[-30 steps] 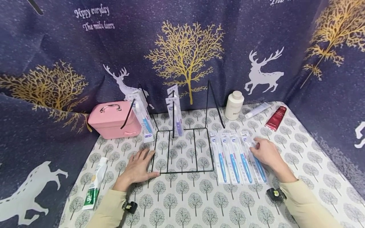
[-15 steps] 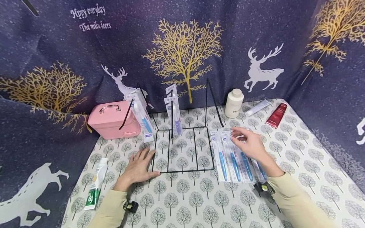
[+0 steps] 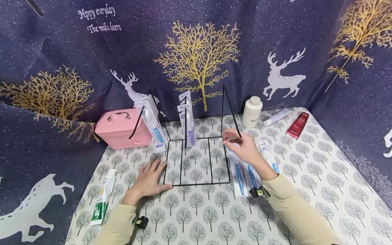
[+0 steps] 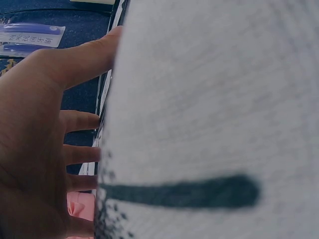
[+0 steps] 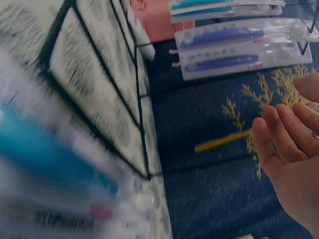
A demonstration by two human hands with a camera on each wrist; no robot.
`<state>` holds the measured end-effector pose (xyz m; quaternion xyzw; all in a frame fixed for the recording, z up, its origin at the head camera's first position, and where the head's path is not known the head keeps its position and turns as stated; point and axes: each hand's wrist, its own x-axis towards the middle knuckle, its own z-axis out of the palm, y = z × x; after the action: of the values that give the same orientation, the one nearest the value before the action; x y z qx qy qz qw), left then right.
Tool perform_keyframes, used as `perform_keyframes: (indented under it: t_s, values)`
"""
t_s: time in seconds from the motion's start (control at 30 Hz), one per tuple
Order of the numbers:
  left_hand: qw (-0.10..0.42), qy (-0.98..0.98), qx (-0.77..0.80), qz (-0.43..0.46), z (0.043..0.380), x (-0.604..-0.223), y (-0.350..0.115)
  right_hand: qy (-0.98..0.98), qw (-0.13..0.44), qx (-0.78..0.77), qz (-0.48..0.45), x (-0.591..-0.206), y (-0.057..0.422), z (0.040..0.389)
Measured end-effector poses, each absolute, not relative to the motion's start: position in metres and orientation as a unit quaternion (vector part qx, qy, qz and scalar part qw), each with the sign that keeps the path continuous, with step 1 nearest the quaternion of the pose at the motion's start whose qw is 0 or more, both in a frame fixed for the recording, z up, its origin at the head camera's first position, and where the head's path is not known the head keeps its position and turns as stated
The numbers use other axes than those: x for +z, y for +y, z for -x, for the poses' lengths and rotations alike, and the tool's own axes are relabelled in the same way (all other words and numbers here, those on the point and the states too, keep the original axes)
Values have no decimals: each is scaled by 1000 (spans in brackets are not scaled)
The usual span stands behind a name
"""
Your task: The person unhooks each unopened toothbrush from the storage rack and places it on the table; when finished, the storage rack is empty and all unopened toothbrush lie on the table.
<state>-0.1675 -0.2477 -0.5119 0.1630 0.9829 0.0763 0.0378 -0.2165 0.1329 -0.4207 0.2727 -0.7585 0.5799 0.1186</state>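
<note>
A black wire display rack (image 3: 196,184) stands on the cloth with arms rising at its back. My left hand (image 3: 150,178) lies spread on the cloth, fingertips and thumb at the rack's left side. My right hand (image 3: 243,149) hovers by the rack's right arm, holding nothing, its fingers loosely bent in the right wrist view. Beneath it, several packaged blue toothbrushes (image 3: 240,180) lie in a row, partly hidden by that hand and forearm. On the rack's middle arm hang packaged purple toothbrushes (image 3: 191,133); packaged blue toothbrushes (image 3: 156,132) hang on its left arm.
A pink case (image 3: 122,131) stands behind the rack's left side, and a green-and-white tube (image 3: 103,197) lies at left. At the back right are a white bottle (image 3: 252,112), a pale tube (image 3: 277,116) and a red tube (image 3: 297,126). Patterned fabric (image 3: 199,61) hangs behind.
My right hand has moved left from the rightmost toothbrush pack, across the row, to the rack's right arm. The left hand has stayed in place.
</note>
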Motion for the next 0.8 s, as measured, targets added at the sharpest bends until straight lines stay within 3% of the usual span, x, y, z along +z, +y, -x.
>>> perform_keyframes:
  t_s: [0.8]
  values:
    - [29, 983, 77, -162, 168, -510, -248, -663, 111, 639, -373, -400, 61, 251]
